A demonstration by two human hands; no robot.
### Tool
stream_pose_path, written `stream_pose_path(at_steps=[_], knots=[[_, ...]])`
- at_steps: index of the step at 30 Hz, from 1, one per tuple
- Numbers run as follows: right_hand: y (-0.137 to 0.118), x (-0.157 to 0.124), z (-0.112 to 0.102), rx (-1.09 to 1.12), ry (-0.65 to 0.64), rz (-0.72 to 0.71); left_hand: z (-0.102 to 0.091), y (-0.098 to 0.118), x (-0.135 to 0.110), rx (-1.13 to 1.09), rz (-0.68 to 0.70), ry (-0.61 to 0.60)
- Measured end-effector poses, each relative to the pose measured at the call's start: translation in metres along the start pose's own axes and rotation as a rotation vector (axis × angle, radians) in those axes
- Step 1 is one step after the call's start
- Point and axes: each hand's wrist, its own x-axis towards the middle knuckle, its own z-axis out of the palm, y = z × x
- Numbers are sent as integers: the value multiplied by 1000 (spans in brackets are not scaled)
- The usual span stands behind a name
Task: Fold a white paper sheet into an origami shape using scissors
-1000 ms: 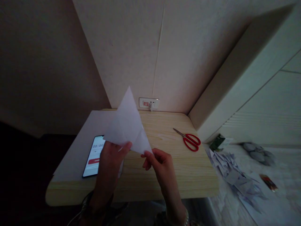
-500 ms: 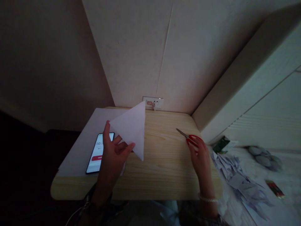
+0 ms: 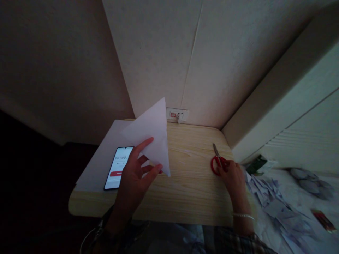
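A folded white sheet of paper point(image 3: 155, 123), roughly triangular, is held up over the left part of the table by my left hand point(image 3: 136, 176). My thumb grips its lower edge, and a finger lies across its face. On the right side of the table, red-handled scissors point(image 3: 216, 160) point toward the wall. My right hand point(image 3: 233, 176) has its fingers closed on their right handle loop. A phone point(image 3: 116, 171) showing a timer lies just left of my left hand, partly covered by it.
Under the phone lies more white paper point(image 3: 92, 173) on the wooden table point(image 3: 190, 190). A wall socket point(image 3: 178, 115) with a plug sits behind the table. To the right, paper scraps point(image 3: 280, 211) are heaped on a white surface beside a green box point(image 3: 256, 164).
The scissors have turned so their blades point more toward the wall. My left fingers have shifted onto the paper's face, and the paper is tilted more upright. The camera view has shifted slightly.
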Motion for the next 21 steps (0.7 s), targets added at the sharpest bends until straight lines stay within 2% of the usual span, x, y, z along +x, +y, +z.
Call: stream_pose_path(at_steps=[4, 7, 8, 10, 12, 17, 20, 21], knots=[[-9, -7, -2, 110, -63, 79, 1, 0, 1, -16, 18, 10], [-23, -19, -6, 279, -139, 100, 2, 2, 2, -23, 29, 31], [-31, -25, -7, 388, -191, 95, 3, 2, 2, -20, 37, 36], [-50, -40, -10, 863, -350, 152, 3, 4, 2, -9, 57, 44], [-73, -56, -13, 1097, -415, 177, 3, 5, 2, -5, 87, 49], [-121, -89, -14, 1273, -553, 172, 4, 10, 2, -31, 129, 62], [-131, -101, -11, 1350, -719, 149, 6, 13, 3, -77, 134, 64], [-132, -104, -11, 1342, -718, 119, 6, 14, 3, -86, 138, 70]])
